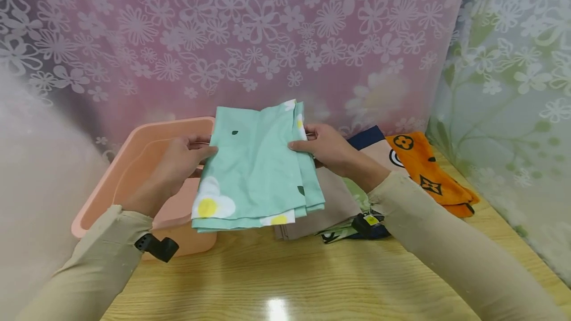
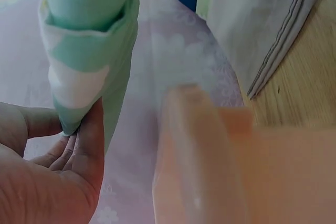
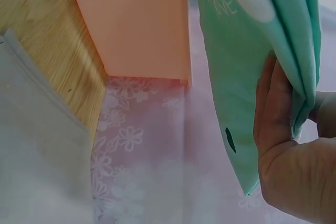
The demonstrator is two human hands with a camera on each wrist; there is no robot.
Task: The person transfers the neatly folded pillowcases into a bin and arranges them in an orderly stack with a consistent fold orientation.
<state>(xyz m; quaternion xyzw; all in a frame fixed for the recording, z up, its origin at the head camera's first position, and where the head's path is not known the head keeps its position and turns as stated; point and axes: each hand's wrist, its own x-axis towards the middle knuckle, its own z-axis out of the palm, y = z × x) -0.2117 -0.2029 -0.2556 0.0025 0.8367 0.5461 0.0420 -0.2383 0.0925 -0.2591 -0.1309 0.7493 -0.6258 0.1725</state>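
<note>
A folded mint-green cloth (image 1: 256,162) with white-and-yellow daisies hangs between my two hands, raised above the table. My left hand (image 1: 180,167) pinches its left edge, thumb in front and fingers behind. On the opposite edge, my right hand (image 1: 327,150) grips the folded layers the same way. Seen from the left wrist, the cloth (image 2: 84,72) narrows to a corner between thumb and fingers of the left hand (image 2: 58,177). In the right wrist view, the fingers of the right hand (image 3: 294,156) lie along the back of the cloth (image 3: 236,77).
A peach plastic bin (image 1: 111,172) stands at the left, partly behind the left arm. To the right, a folded grey-beige cloth (image 1: 330,202) and an orange patterned cloth (image 1: 428,172) lie on the wooden table (image 1: 250,281). A pink floral curtain (image 1: 250,38) hangs behind.
</note>
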